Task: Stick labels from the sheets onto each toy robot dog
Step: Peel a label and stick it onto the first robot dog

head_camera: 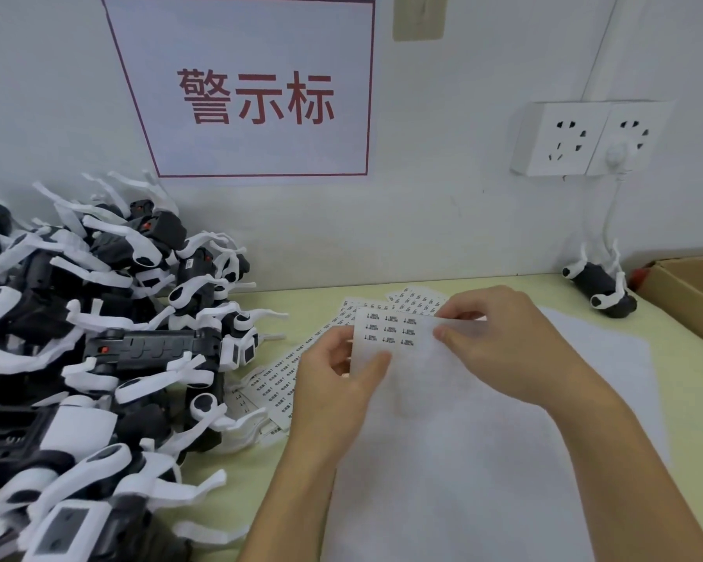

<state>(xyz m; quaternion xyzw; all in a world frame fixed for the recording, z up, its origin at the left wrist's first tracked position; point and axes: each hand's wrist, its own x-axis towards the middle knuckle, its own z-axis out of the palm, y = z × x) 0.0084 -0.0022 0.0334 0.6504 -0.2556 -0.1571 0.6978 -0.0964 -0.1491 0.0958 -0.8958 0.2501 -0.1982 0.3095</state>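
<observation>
Behind our pale yellow-green bench (504,285) stands a white wall with a big white sign with red letters and a red border (256,91). Two white wall sockets (589,137) sit on the wall to the right, and a white cord hangs down from one.

On the left side of the bench we see a big heap of black and white plastic toy robot dogs (98,338), all tangled up. One more black and white toy dog (601,292) lies alone by the wall, on the right. Next to it is the corner of a brown cardboard box (690,294).

We hold up a thin white label sheet with small black print (390,332) over the bench. Our left hand (341,383) pinches its left edge with thumb and curled fingers. Our right hand (504,338) pinches the top right part of the sheet with its fingertips. Under our hands lie more flat white label sheets (277,379) and a plain white paper (609,358).
</observation>
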